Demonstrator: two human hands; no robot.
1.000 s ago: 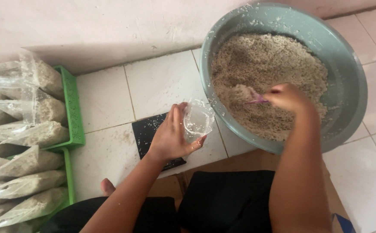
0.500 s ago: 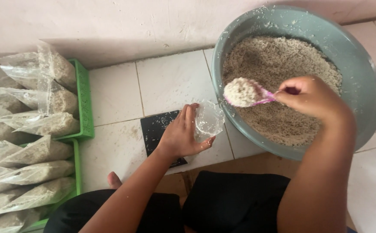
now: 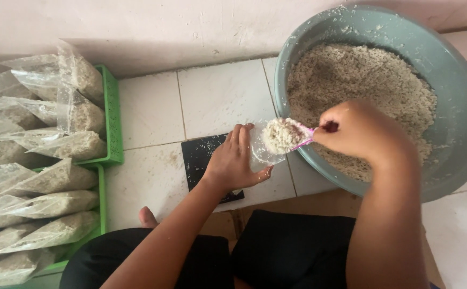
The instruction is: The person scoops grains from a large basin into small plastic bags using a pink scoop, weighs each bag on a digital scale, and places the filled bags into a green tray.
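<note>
My left hand (image 3: pixel 233 160) holds a small clear plastic bag (image 3: pixel 263 152) open over a black flat scale (image 3: pixel 204 160) on the tiled floor. My right hand (image 3: pixel 359 131) grips a pink spoon (image 3: pixel 303 140) heaped with pale crumbly grain. The heaped spoon sits right at the bag's mouth, beside the rim of a large grey-green basin (image 3: pixel 458 139). The basin is filled with the same pale grain mix (image 3: pixel 362 80).
Green trays (image 3: pixel 113 128) at the left hold several filled clear bags (image 3: pixel 46 176) of the same grain. A pale wall runs along the top. My dark-clothed legs (image 3: pixel 276 251) and a toe (image 3: pixel 147 217) lie at the bottom, over white floor tiles.
My right hand scooped grain in the basin, lifted the heaped spoon and carried it left to the bag's mouth. My left hand kept holding the bag.
</note>
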